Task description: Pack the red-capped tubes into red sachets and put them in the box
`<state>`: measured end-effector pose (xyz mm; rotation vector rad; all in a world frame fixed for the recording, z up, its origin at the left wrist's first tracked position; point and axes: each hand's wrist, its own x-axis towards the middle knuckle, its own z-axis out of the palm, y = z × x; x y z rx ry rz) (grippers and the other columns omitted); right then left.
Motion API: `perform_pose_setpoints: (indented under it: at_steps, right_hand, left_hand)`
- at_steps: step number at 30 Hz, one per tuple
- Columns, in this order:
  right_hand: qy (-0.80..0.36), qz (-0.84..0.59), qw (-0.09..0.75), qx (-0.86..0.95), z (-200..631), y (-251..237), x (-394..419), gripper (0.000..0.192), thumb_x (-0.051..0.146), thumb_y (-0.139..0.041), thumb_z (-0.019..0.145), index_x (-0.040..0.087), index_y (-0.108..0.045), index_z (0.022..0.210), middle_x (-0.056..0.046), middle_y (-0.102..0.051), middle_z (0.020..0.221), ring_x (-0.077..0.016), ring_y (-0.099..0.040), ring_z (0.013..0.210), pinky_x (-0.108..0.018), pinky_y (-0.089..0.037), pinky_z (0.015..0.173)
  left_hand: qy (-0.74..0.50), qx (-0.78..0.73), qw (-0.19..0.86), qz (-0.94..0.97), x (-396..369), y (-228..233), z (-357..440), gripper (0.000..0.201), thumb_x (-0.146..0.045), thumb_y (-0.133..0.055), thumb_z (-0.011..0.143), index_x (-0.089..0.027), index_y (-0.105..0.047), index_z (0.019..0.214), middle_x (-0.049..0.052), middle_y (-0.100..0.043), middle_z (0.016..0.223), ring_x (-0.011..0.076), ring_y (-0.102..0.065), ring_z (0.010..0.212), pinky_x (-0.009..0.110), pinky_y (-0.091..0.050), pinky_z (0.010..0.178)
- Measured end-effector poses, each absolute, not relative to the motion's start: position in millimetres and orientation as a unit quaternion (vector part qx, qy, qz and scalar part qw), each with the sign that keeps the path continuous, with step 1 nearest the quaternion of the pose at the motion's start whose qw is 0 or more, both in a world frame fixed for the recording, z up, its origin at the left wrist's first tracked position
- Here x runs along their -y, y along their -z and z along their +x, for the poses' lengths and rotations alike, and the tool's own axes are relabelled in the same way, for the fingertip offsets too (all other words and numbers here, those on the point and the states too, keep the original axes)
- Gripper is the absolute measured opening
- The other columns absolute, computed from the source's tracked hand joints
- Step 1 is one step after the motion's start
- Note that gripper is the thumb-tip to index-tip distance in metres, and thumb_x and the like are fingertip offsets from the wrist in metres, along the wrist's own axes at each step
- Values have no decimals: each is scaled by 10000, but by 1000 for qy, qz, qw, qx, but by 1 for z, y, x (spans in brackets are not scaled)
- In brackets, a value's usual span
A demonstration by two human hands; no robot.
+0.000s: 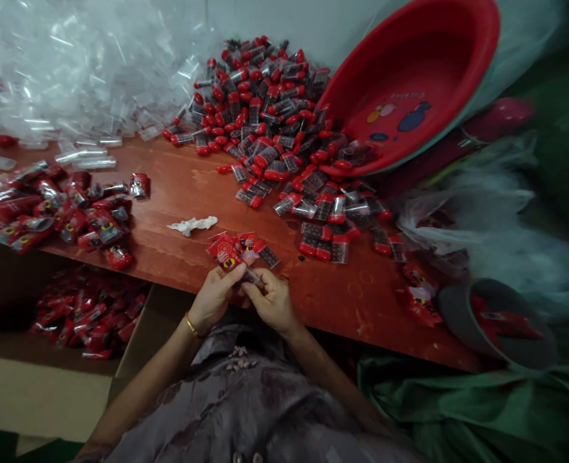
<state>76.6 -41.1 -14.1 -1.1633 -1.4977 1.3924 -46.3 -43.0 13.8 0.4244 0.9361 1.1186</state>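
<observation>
Both hands meet at the table's front edge. My left hand (pixel 213 298), with a gold bangle at the wrist, pinches a red printed wrapper (pixel 229 260) between thumb and fingers. My right hand (pixel 273 305) is closed on a small clear plastic case (pixel 251 275), whose lower part the fingers hide. The wrapper and the case come together between my hands; whether one is inside the other I cannot tell. Just beyond lie a few flat red printed wrappers (pixel 247 240) and a dark, clear-sided case with a red cap (pixel 267 253).
Red-capped cases (pixel 260 109) are heaped at the back, spilling from a tilted red basin (pixel 438 58). Clear plastic covers (pixel 86 71) pile up back left. Wrapped red packs (pixel 86 212) lie left, more in a carton (pixel 89 315) below. A grey bucket (pixel 462 321) stands right; crumpled white tissue (pixel 192 225) lies mid-table.
</observation>
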Motion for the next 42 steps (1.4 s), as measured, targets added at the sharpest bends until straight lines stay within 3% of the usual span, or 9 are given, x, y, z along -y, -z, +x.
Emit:
perform_pose_setpoints:
  at_steps: [4, 8, 11, 18, 22, 26, 30, 35, 42]
  right_hand:
    - [-568, -447, 394, 567, 74, 5, 40, 211, 408, -577, 805, 205, -526, 778, 42, -617, 558, -88, -549, 382, -189, -430, 394]
    - [-571, -454, 411, 547, 78, 8, 37, 290, 470, -626, 760, 204, -516, 728, 39, -613, 546, -96, -549, 392, -205, -456, 402]
    - [-544, -459, 437, 549, 80, 19, 33, 369, 531, -667, 708, 211, -489, 657, 51, -575, 510, -102, -533, 405, -217, -450, 410]
    - [-209, -456, 417, 758, 75, 24, 11, 425, 599, -702, 646, 196, -578, 695, -3, -621, 629, -136, -559, 579, -255, -473, 603]
    - [-73, -508, 345, 786, 90, 26, -7, 494, 557, -632, 757, 154, -614, 1043, -125, -660, 1005, -247, -582, 919, -355, -464, 826]
    - [-22, -563, 250, 787, 120, 45, -12, 339, 364, -501, 896, 175, -598, 1161, -124, -636, 1118, -257, -546, 978, -380, -429, 859]
    - [18, -601, 252, 759, 141, 63, -1, 338, 313, -447, 915, 164, -591, 1183, -136, -630, 1126, -265, -527, 997, -396, -424, 842]
    - [47, -602, 273, 749, 144, 67, 6, 368, 341, -444, 908, 144, -571, 1192, -169, -555, 1241, -288, -485, 1084, -428, -411, 886]
    - [39, -601, 275, 749, 141, 63, 4, 356, 348, -468, 900, 124, -597, 1145, -181, -553, 1252, -291, -480, 1102, -433, -415, 890]
  left_hand:
    - [-529, -419, 708, 206, 44, -14, -41, 528, -476, -732, 646, -106, -677, 1019, -35, -540, 563, 64, -430, 398, 208, -376, 366]
    - [-508, -426, 723, 193, 44, -7, -33, 383, -473, -754, 620, -113, -671, 721, -82, -389, 435, 46, -367, 351, 183, -315, 350]
    - [-492, -416, 745, 173, 48, -4, -32, 348, -423, -784, 602, -113, -675, 717, -31, -544, 536, 68, -491, 471, 190, -399, 464]
    - [-445, -468, 749, 149, 55, -3, -65, 395, -397, -749, 673, -97, -699, 926, 87, -719, 833, 193, -661, 787, 297, -496, 789]
    - [-559, -534, 631, 63, 35, -8, -134, 228, -385, -612, 815, -163, -663, 813, 42, -721, 805, 160, -677, 751, 285, -534, 743]
    - [-676, -506, 535, 34, 17, -17, -177, 500, -554, -380, 885, -131, -645, 902, 115, -707, 959, 177, -666, 908, 277, -550, 728]
    - [-592, -622, 450, 245, 14, -8, -143, 400, -454, -620, 767, -148, -663, 1020, 125, -686, 1082, 240, -630, 1033, 389, -504, 887]
    - [-302, -688, 158, 641, 6, 21, -98, 289, -341, -696, 724, -272, -720, 1004, 72, -508, 1382, 331, -286, 1375, 534, -152, 1123]
    - [-210, -713, 77, 665, -4, 38, -99, 237, -355, -542, 847, -283, -735, 966, 70, -573, 1314, 324, -328, 1357, 546, -184, 1097]
